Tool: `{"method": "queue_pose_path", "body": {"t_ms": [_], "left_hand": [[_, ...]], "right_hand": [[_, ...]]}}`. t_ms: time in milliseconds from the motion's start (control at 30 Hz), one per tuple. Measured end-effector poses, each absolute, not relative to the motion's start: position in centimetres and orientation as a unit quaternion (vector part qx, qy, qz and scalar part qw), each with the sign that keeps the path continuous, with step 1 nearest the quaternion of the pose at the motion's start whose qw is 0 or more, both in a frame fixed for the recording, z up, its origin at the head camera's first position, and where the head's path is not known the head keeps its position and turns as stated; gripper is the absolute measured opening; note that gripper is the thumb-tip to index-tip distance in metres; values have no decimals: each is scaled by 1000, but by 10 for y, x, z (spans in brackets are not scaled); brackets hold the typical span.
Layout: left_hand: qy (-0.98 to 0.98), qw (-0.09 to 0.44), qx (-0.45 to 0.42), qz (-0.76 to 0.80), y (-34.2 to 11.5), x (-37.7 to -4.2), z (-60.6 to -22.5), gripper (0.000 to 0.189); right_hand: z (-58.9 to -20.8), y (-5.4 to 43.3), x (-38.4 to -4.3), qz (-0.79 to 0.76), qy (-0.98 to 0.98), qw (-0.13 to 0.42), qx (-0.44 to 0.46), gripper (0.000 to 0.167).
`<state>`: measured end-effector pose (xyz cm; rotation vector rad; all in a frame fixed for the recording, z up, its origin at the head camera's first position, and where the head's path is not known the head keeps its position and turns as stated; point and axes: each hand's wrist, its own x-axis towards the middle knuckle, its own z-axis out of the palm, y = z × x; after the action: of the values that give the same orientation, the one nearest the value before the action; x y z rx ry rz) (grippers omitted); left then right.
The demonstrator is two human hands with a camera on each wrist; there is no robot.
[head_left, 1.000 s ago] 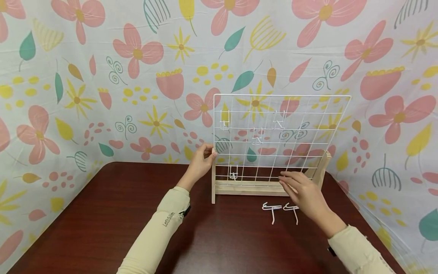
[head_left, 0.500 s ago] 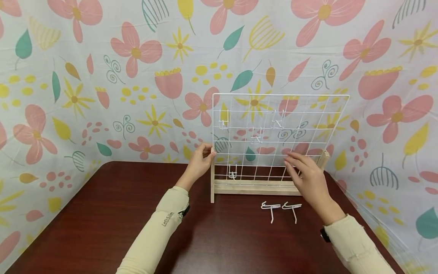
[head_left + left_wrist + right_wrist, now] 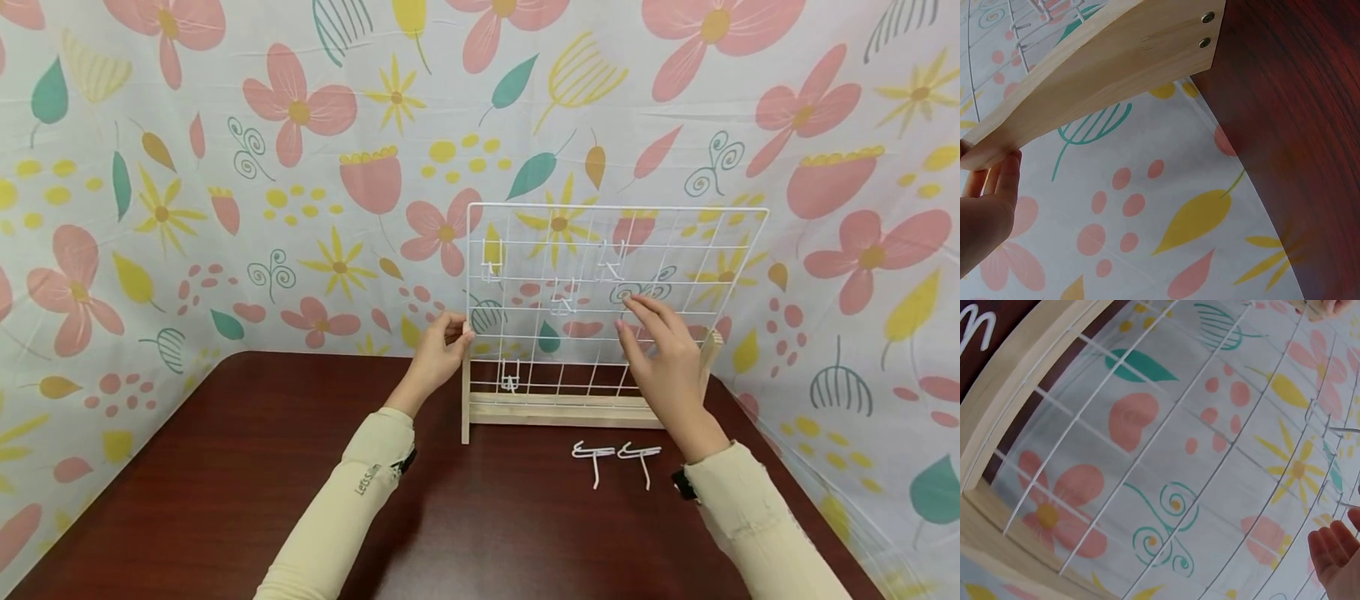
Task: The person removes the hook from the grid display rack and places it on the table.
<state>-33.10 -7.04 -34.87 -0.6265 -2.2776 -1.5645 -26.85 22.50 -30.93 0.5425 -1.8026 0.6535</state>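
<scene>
My left hand (image 3: 438, 354) pinches the upper end of the stand's left wooden side piece (image 3: 466, 392); in the left wrist view its fingers curl around that wooden piece (image 3: 1104, 69). The stand carries a white wire grid (image 3: 637, 337). In front of the grid's right half, my right hand (image 3: 669, 375) is raised with fingers extended and slightly bent, the thumb apart, and nothing seen between them. Several white wire hooks hang on the grid, among them an upper left hook (image 3: 491, 272), a middle hook (image 3: 563, 303), an upper right hook (image 3: 611, 268) and a low hook (image 3: 510, 382).
Two loose white hooks lie side by side on the dark red table (image 3: 510, 517) before the stand: a left hook (image 3: 595, 454) and a right hook (image 3: 640, 454). A flower-patterned cloth (image 3: 315, 208) hangs behind and at both sides.
My right hand has risen from low on the grid, near the wooden base, to about mid-height. The left hand stays at the side piece, and the hooks have kept their places.
</scene>
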Motion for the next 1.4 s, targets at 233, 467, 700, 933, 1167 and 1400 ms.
{"method": "queue_pose_path", "body": {"t_ms": [233,467,700,933,1167,1400], "left_hand": [[-797,152,-213,-544,-71,-330,-349,21],[-798,158,-214,-540,-71,-331,-349,22],[-800,161,-216,-536,-71,-331,-349,23],[-801,158,-214,-536,-70,-331,-350,23],[-801,160,-220,-534,-70,-332,-351,22],[-803,162,-224,-527,-71,-331,-350,23]], "right_hand": [[-304,219,-275,299,-765,532,203,38],[-289,210,-282,314,-762,532,195,38],[-283,205,-289,333,-749,535,203,34],[-284,203,-295,343,-728,558,203,29],[-281,203,-297,348,-717,567,210,24],[-282,204,-299,346,-720,563,211,24]]}}
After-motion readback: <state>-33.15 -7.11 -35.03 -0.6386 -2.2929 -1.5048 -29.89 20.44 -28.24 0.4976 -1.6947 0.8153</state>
